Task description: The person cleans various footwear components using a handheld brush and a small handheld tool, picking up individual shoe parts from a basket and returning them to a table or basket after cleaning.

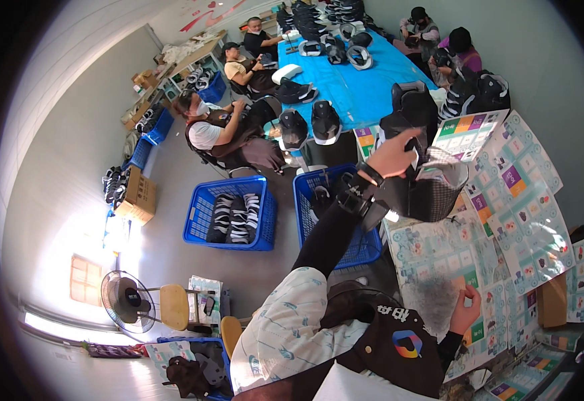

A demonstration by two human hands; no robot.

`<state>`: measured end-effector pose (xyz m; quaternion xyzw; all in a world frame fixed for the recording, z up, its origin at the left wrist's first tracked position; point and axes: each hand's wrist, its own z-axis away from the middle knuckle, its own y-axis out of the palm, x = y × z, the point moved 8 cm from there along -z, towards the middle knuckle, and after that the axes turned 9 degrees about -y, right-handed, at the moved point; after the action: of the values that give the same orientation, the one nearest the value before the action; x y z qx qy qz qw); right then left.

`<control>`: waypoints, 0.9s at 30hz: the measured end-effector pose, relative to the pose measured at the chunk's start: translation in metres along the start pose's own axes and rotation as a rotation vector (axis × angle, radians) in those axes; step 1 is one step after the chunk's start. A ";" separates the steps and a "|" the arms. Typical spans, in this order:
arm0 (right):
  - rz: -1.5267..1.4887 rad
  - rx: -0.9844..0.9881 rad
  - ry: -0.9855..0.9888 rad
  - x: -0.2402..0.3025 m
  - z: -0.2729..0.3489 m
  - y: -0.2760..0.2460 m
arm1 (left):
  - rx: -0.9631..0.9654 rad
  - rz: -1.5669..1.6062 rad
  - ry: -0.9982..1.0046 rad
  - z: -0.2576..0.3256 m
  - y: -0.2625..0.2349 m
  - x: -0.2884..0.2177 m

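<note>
My left hand (pixel 393 155) reaches far forward in a black sleeve with a dark watch at the wrist. Its fingers are apart, against dark caps; no firm grip shows. Just beyond and above it rises a stack of black caps (pixel 413 107). Beside that hand, on the right, is a dark, rounded, cap-like piece with a grey checked surface (pixel 442 190); what supports it is hidden. My right hand (pixel 465 311) hangs low over the worktop's printed sheets (pixel 432 250), fingers loosely curled and apart, nothing visible in them. A dark grey worn patch (pixel 435 297) lies to its left.
Blue crates (pixel 265 214) stand on the floor to the left, one holding rows of caps (pixel 235 217). Farther off, a blue-covered table (pixel 345 87) bears more caps, with several people seated around it. A fan (pixel 128 301) and a stool (pixel 173 307) stand at lower left.
</note>
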<state>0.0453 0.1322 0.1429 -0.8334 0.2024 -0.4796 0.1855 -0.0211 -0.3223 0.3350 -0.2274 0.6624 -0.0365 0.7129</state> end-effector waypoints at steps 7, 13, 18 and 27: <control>0.020 0.014 0.009 -0.012 0.011 0.004 | 0.133 -0.060 -0.027 0.033 0.066 0.061; 0.011 0.056 0.019 -0.008 0.011 0.010 | 0.232 -0.037 -0.167 0.060 0.106 0.126; 0.012 0.073 0.011 -0.010 0.009 0.016 | 0.259 -0.041 -0.204 0.077 0.116 0.145; -0.031 0.067 0.008 -0.004 0.009 0.024 | 0.230 -0.137 -0.159 0.086 0.120 0.168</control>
<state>0.0473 0.1144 0.1240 -0.8279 0.1742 -0.4921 0.2051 0.0513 -0.2507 0.1361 -0.1910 0.5782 -0.1428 0.7803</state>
